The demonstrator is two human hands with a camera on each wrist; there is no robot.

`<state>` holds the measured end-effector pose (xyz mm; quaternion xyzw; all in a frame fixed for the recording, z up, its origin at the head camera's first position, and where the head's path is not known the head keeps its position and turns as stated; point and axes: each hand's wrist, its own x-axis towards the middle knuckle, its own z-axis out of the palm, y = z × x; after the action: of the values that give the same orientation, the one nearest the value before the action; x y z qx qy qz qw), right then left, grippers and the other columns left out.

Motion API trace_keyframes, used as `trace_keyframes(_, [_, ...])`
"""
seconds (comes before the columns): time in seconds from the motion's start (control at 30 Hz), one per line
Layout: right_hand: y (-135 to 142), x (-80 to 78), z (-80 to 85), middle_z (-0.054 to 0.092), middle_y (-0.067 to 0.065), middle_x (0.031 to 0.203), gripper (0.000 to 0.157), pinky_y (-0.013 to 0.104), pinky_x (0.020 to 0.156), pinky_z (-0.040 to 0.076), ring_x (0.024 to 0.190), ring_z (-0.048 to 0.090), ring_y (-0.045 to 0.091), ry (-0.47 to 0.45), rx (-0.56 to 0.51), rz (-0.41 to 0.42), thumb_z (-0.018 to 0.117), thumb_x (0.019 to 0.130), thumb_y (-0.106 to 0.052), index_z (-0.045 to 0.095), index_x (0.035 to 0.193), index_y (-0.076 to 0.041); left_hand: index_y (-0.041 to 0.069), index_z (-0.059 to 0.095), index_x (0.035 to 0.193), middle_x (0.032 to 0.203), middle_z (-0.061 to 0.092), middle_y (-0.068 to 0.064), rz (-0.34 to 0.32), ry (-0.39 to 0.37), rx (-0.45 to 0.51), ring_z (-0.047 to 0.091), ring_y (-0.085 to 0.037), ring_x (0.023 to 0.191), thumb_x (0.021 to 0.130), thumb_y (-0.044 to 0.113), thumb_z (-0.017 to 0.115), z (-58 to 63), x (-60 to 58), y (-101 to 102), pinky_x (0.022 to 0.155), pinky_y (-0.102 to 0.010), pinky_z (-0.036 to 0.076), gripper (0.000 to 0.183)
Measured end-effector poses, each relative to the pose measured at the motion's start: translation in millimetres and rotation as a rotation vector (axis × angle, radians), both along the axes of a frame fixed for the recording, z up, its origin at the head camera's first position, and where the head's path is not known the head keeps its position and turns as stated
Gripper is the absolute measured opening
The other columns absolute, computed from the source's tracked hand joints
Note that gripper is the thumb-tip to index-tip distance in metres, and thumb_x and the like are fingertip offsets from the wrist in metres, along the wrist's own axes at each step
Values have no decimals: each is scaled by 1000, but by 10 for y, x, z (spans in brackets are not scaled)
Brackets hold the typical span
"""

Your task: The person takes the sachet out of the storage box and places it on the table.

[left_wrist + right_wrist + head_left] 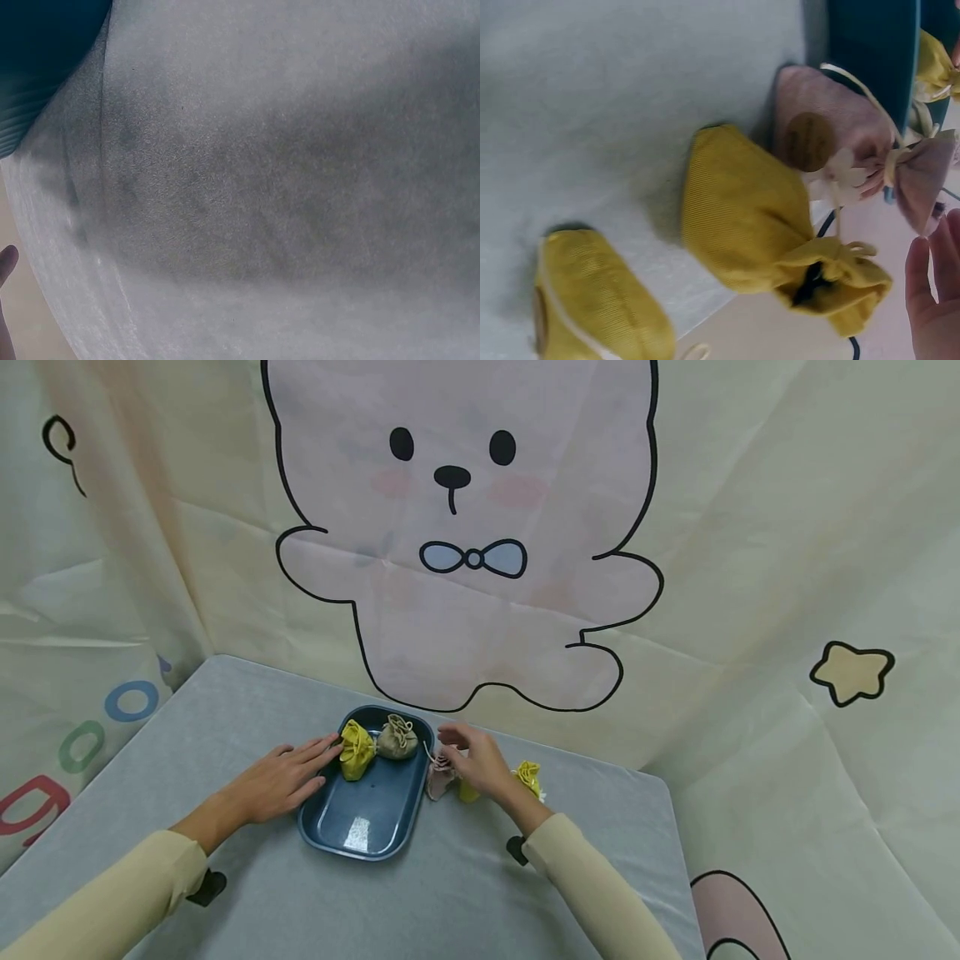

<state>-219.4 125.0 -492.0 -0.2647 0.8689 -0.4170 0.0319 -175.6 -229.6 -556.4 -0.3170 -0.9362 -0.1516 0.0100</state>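
Observation:
A blue tray (365, 818) holds a yellow drawstring pouch (357, 750) and a grey-green drawstring pouch (397, 739) toward its far end. My left hand (288, 779) lies at the tray's left rim, its fingers extended and the fingertips beside the yellow pouch. Just outside the right rim is a pink drawstring pouch (829, 124) with a round brown label and a pale cord. My right hand (480, 764) hovers over it with fingers loosely bent, the fingertips (919, 259) close to its gathered top; whether they touch cannot be told.
Two more yellow pouches, one nearer (742, 210) and one farther out (604, 300), lie right of the pink pouch, partly behind my right hand in the head view. The grey-covered table (247, 710) ends at a cloth backdrop (750, 568) with a printed bear.

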Motion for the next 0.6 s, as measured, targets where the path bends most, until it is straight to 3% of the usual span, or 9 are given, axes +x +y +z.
trace_keyframes(0.27, [-181,-50,4,66,23,123,40,45,90,54,113,66,31,-41,-35,14,69,93,-5,59,131,4,7,40,153,158,35,-16,-5,-1,-1,46,-34,137,103,25,53,-11,-2,-4,98,-60,41,54])
trace_keyframes(0.6, [-459,-111,19,59,21,134,48,47,99,48,119,61,37,-86,-23,15,72,90,-2,55,135,6,7,43,151,156,38,-17,-5,33,13,48,-34,134,101,24,56,-25,-4,-9,97,-60,42,54])
